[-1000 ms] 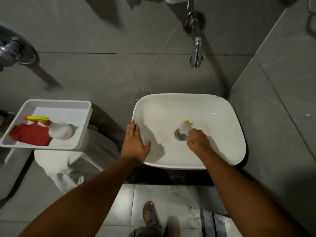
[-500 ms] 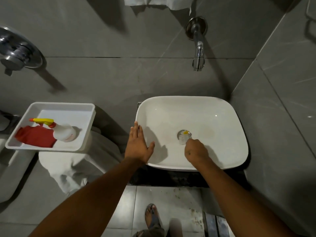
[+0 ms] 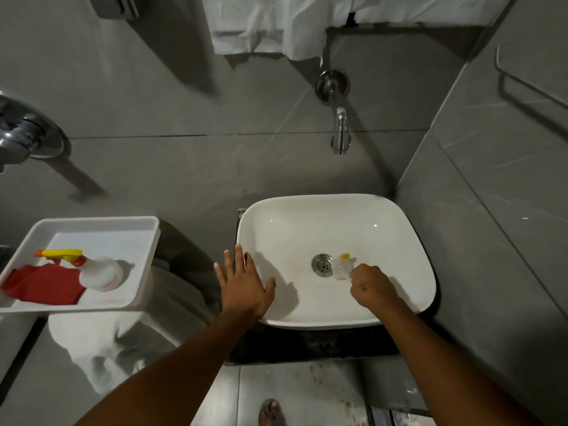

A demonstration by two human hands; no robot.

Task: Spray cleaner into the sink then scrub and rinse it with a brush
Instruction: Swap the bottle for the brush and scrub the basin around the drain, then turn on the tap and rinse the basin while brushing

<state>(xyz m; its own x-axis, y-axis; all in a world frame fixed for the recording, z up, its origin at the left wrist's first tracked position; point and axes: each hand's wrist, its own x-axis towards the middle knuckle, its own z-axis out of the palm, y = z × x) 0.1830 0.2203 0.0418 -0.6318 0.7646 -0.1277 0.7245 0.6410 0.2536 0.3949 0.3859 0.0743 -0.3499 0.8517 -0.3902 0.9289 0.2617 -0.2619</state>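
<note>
The brush has shifted from over the drain to its right.

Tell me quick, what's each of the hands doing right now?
Left hand: open, fingers spread, resting flat on the sink rim.
Right hand: closed around the brush, beside the drain.

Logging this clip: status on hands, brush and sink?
Right hand grips brush beside drain. Left hand flat on sink rim. Tap dry, nothing blocking.
</note>
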